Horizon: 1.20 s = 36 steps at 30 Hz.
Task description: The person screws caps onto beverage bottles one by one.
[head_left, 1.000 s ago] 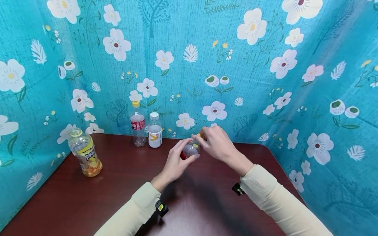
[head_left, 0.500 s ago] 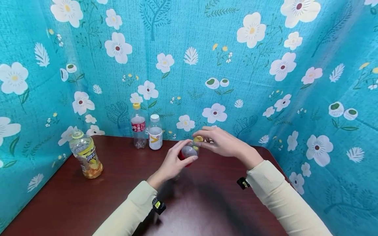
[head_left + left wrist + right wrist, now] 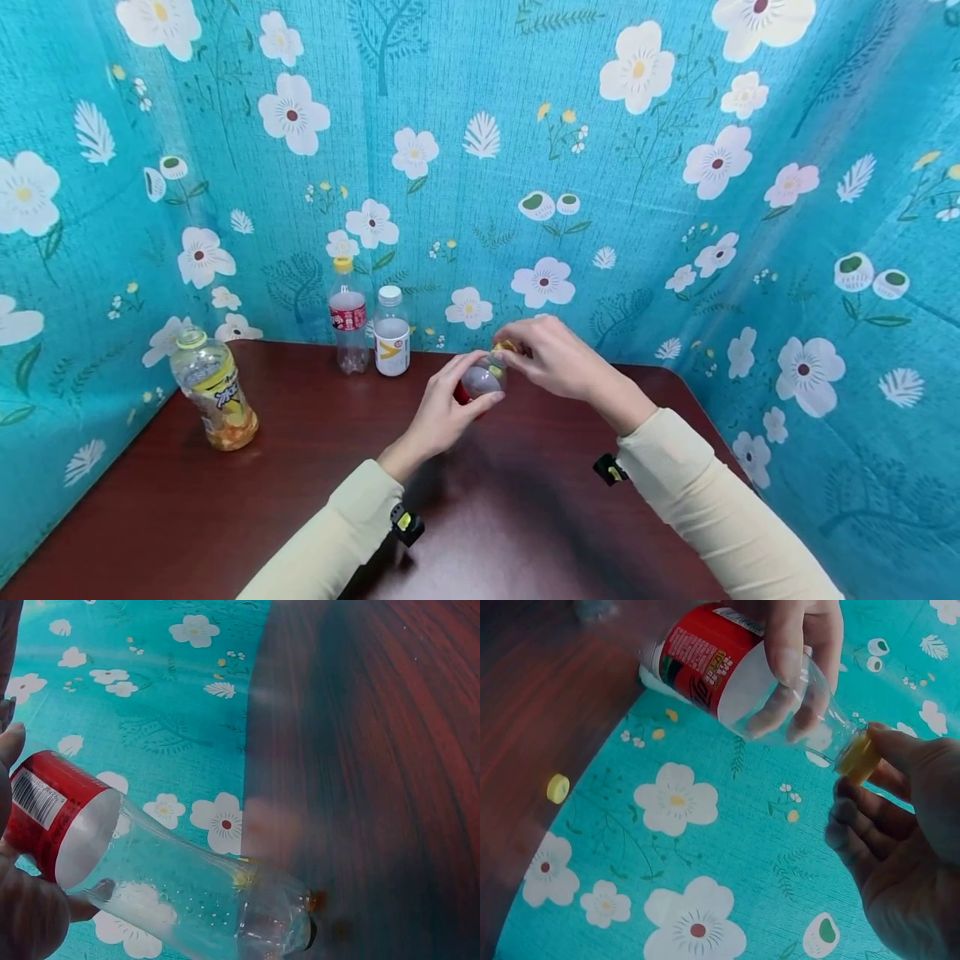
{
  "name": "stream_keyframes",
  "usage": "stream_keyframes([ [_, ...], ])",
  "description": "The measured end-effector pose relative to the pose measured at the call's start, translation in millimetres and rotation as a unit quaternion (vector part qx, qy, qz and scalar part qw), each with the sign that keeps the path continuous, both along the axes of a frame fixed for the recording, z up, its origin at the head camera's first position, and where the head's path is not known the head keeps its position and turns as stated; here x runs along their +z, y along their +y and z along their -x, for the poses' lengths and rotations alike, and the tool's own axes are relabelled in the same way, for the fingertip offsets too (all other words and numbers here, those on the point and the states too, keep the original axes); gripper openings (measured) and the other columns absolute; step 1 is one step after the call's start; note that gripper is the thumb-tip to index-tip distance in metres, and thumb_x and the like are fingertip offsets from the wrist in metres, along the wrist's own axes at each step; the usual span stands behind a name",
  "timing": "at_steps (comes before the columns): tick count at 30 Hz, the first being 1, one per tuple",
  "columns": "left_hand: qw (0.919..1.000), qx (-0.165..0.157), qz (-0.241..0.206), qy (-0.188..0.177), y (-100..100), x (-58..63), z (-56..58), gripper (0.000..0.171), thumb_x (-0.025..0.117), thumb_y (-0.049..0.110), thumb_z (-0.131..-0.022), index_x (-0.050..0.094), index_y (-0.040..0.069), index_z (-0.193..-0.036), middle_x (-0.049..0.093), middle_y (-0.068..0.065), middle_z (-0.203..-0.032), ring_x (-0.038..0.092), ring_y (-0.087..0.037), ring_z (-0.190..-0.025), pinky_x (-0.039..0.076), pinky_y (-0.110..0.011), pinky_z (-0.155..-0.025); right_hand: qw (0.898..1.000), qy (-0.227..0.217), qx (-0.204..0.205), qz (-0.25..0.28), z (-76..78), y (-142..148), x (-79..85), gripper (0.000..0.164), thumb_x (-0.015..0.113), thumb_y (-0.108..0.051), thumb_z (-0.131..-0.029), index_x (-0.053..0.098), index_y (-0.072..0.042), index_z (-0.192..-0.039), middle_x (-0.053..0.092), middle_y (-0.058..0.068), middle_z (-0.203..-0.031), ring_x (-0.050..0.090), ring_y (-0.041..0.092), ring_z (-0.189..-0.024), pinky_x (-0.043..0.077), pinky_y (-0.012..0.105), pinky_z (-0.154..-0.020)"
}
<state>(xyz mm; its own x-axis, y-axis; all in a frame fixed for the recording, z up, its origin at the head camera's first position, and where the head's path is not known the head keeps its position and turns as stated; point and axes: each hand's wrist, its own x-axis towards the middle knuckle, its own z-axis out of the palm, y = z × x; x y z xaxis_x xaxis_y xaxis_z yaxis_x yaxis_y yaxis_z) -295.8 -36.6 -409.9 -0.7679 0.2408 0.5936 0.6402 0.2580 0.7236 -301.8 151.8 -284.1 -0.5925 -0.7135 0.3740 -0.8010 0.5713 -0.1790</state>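
My left hand (image 3: 442, 404) grips a clear plastic bottle (image 3: 482, 380) round its red label (image 3: 56, 817). The bottle is tilted, its neck pointing toward my right hand (image 3: 553, 357). At the mouth sits a yellow cap (image 3: 859, 759), pinched between my right thumb and fingers. Seen from the right wrist, the left fingers lie along the clear wall beside the label. The bottle looks hollow, with droplets on its inner wall in the left wrist view. Most of the label is hidden behind my left hand in the head view.
A loose yellow cap (image 3: 558, 788) lies near the edge of the dark red table (image 3: 315, 467). A yellow-capped bottle (image 3: 348, 321) and a white-capped bottle (image 3: 392, 333) stand at the back. An uncapped yellow-labelled bottle (image 3: 217, 392) is at left. A flowered blue cloth (image 3: 450, 208) hangs behind.
Half a second ago my right fingers were more spread, showing the cap; now they are curled closer round it, with the wrist turned. My left hand keeps its grip on the bottle.
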Motion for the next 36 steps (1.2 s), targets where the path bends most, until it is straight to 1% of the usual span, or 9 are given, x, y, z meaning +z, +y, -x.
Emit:
stream_keyframes([
  [3,1.0,0.006,-0.002,0.003,0,0.3,1.6,0.053,0.071,0.036,-0.082,0.05,0.028,-0.131,0.053,0.009,-0.123,0.054,-0.011,-0.104,0.052,-0.03,-0.079,1.0,0.007,-0.011,0.003,-0.8,-1,-0.2,0.016,0.064,-0.025,-0.09,0.068,-0.019,-0.105,0.061,-0.012,-0.081,0.051,0.005,-0.064,0.045,0.023,-0.057],
  [7,0.9999,0.003,-0.004,-0.014,-2,-0.7,2.4,0.053,0.071,0.038,-0.082,0.05,0.031,-0.13,0.054,0.009,-0.121,0.055,-0.012,-0.103,0.052,-0.034,-0.079,1.0,0.013,-0.019,-0.003,-3.6,2,-3.2,0.024,0.066,-0.028,-0.088,0.066,-0.02,-0.111,0.063,-0.011,-0.092,0.054,0.004,-0.074,0.048,0.022,-0.063],
  [11,0.9996,0.012,-0.002,-0.026,-6,2.0,6.2,0.054,0.071,0.04,-0.082,0.049,0.032,-0.13,0.055,0.007,-0.123,0.055,-0.013,-0.103,0.052,-0.034,-0.079,0.999,0.014,-0.031,-0.015,-7.1,7,-2.7,0.032,0.06,-0.038,-0.091,0.062,-0.022,-0.119,0.06,-0.013,-0.097,0.054,0.003,-0.079,0.048,0.023,-0.064],
  [16,0.9963,0.076,-0.008,-0.039,-14,10.9,19.3,0.054,0.07,0.043,-0.082,0.048,0.032,-0.13,0.053,0.007,-0.125,0.052,-0.012,-0.105,0.05,-0.036,-0.081,0.999,0.003,-0.034,-0.012,-10.8,17,4.4,0.03,0.056,-0.041,-0.093,0.063,-0.022,-0.116,0.059,-0.014,-0.098,0.054,0.001,-0.077,0.048,0.025,-0.063],
  [18,0.9939,0.1,-0.019,-0.044,-19,13.8,26.4,0.055,0.07,0.042,-0.082,0.048,0.03,-0.13,0.054,0.006,-0.124,0.053,-0.014,-0.104,0.05,-0.038,-0.081,0.999,0.0,-0.034,-0.012,-10.8,21,5.4,0.024,0.057,-0.038,-0.093,0.065,-0.023,-0.11,0.059,-0.015,-0.098,0.055,0.001,-0.076,0.049,0.025,-0.065],
  [21,0.991,0.121,-0.031,-0.047,-27,17.1,38.6,0.056,0.071,0.039,-0.082,0.048,0.025,-0.131,0.055,0.002,-0.125,0.05,-0.017,-0.11,0.046,-0.041,-0.088,0.999,-0.002,-0.034,-0.015,-8.6,28,3.3,0.019,0.057,-0.036,-0.093,0.067,-0.024,-0.103,0.058,-0.016,-0.094,0.054,0.0,-0.076,0.048,0.025,-0.066],
  [25,0.9863,0.144,-0.036,-0.072,-38,18.3,53.1,0.056,0.07,0.037,-0.084,0.045,0.021,-0.132,0.052,-0.001,-0.129,0.043,-0.019,-0.122,0.038,-0.046,-0.098,0.999,-0.006,-0.038,-0.027,-3.2,33,-5.7,0.022,0.053,-0.04,-0.094,0.068,-0.025,-0.101,0.055,-0.017,-0.09,0.051,0.001,-0.073,0.045,0.024,-0.064],
  [29,0.9792,0.168,-0.047,-0.103,-45,16.8,63.6,0.058,0.069,0.038,-0.084,0.043,0.019,-0.132,0.05,-0.003,-0.131,0.042,-0.022,-0.124,0.038,-0.049,-0.098,0.998,-0.022,-0.051,-0.028,3.8,38,-16.5,0.024,0.053,-0.041,-0.094,0.069,-0.025,-0.101,0.054,-0.017,-0.087,0.05,0.002,-0.073,0.044,0.025,-0.063],
  [36,0.9686,0.228,-0.05,-0.087,-49,11.6,79.6,0.059,0.07,0.046,-0.081,0.046,0.021,-0.129,0.054,0.0,-0.127,0.049,-0.021,-0.117,0.044,-0.047,-0.09,0.996,-0.062,-0.059,-0.015,21.5,45,-39.6,0.016,0.056,-0.035,-0.094,0.069,-0.026,-0.098,0.057,-0.017,-0.087,0.053,0.002,-0.075,0.046,0.026,-0.067],
])
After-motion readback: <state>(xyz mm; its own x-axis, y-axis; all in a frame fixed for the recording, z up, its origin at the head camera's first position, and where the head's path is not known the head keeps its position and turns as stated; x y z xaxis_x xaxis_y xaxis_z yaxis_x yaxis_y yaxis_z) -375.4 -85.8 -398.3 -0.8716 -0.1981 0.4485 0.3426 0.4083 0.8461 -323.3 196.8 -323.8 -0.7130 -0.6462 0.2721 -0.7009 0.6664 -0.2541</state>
